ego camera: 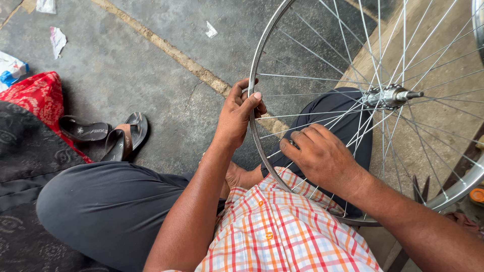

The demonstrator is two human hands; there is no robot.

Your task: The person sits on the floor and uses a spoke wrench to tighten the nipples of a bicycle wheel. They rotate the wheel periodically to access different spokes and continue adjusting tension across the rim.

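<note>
Fingers first: the left hand (237, 117) has its fingers curled over the rim (258, 146) of a bicycle wheel, thumb laid flat along the outer face, so it's a firm wrap-around grip at about the middle of the frame. The right hand (322, 156) sits just right of centre, inside the wheel, fingers bent and bunched together down among the spokes (322, 60) near the rim. Looks like they're pinching something small there, maybe a spoke end or a little tool, but the knuckles hide it, so I honestly can't tell what.

My read is this is the spoke-adjusting stage: one hand steadies the rim while the other works a single spoke. The next bit probably wants a small controlled twist from the right fingers, with the left keeping the wheel from rolling.

Pose-wise, both forearms come up from the bottom of the frame, left wrist straight, right wrist cocked inward. The wheel stands upright across the lap and fills the right half of the picture, hub (390, 95) at upper right. Person's seated, checked shirt (282, 231) at the bottom, dark trousers (111, 206), with sandals (108, 136) on the concrete floor (151, 70) at left.
</note>
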